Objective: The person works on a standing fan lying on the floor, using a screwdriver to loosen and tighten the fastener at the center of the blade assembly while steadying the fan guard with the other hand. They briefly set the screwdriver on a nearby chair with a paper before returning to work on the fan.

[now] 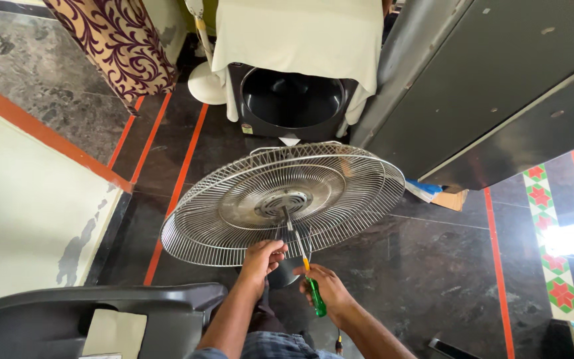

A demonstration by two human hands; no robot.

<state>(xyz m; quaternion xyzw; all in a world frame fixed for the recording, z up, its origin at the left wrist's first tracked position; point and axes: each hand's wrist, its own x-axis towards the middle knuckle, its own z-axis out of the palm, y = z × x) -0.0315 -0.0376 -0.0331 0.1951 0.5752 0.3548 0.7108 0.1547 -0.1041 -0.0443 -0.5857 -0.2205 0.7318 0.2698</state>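
At the far left a pale wall (14, 219) with an orange band meets the dark stone floor (426, 266), which carries thin orange lines. In the lower left corner sits a dark grey plastic chair (101, 309) with a light rectangular patch on it. Up the left side hangs a cream cloth with a maroon swirl pattern (117, 43).

In the middle, a round wire fan guard (284, 203) lies tilted, almost flat, above the floor, with its hub (282, 201) near the centre and a short shaft sticking out toward the person. The left hand (262, 256) is closed around the lower edge of the guard, the fingers (275, 249) curled on the wires just below the hub. Just to its right, the right hand (327, 287) grips a screwdriver with a green handle (315, 297); its fingers are wrapped tight round the handle, and the thin blade points up toward the hub. The two hands are near each other but not touching.

Behind the guard stands a dark tub (291, 100) under a white cloth (297, 33), with a white fan base (206, 83) just to its left. To the right a grey metal cabinet (499, 86) leans over the scene. Along the far right the floor has a strip of red and green patterned tiles (549, 233), partly washed out by bright light.
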